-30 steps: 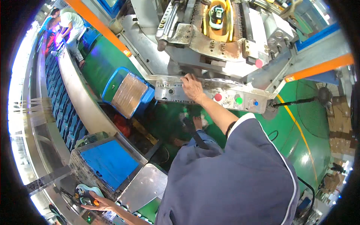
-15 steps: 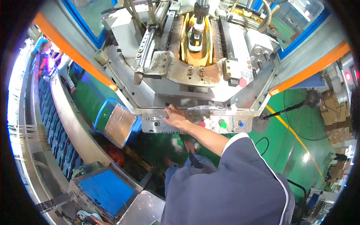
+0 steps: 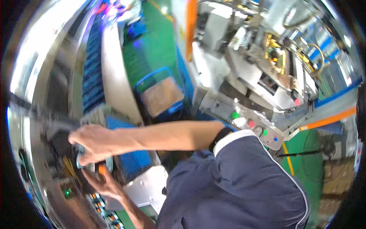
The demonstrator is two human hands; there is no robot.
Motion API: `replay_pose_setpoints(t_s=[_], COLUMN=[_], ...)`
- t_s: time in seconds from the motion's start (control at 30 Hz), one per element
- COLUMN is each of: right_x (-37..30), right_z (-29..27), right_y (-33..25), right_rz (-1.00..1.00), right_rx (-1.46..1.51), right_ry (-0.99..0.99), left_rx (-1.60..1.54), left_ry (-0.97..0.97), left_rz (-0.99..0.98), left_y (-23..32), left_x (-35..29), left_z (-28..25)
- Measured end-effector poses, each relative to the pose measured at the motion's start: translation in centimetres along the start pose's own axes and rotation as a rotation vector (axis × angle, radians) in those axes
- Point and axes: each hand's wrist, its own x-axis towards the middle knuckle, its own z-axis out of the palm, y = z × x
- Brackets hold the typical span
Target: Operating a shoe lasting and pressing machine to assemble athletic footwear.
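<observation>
Both hands are at the left, around a light-blue and white shoe (image 3: 109, 164) with an orange patch. My right hand (image 3: 90, 143) reaches across from the right, its fingers curled over the shoe's far side. On the near side my left hand (image 3: 106, 186) grips it from below, thumb and fingers apart around its edge. The hands cover much of the shoe, and motion blurs it. Just right of it lies a blue pad (image 3: 135, 164).
The pressing machine (image 3: 244, 57) with its button panel (image 3: 244, 114) stands at the upper right. A conveyor (image 3: 93, 72) with dark-blue carriers runs along the left. A blue-framed cart (image 3: 162, 95) holds cardboard. A person (image 3: 127, 11) is at the far end; a fan (image 3: 324, 147) stands right.
My view has swung left. My right hand has left the machine's front panel and come over to the shoe, which my left hand was holding low at the left.
</observation>
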Motion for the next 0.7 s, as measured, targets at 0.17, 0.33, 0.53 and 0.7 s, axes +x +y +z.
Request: replay_pose_setpoints(t_s=[0.17,0.33,0.53,0.7], right_x=[7.3,6.1,3.9,-1.0], right_z=[5.8,7.4,7.0,6.4], right_y=[-1.2,-2.0,-4.8,-5.4], right_rz=[0.294,0.257,0.257,0.350], right_rx=[-0.254,-0.416,-0.401,-0.264], right_ry=[-0.561,-0.418,-0.400,-0.287], left_rx=[-0.234,0.068,-0.189,-0.270], left_ry=[-0.098,-0.085,0.012,0.074], left_rz=[-0.055,0.108,0.132,0.098], left_y=[1.5,1.5,2.2,4.0], left_x=[0.3,-0.1,-1.9,-6.9], left_z=[-0.7,-2.2,-4.3,-6.5])
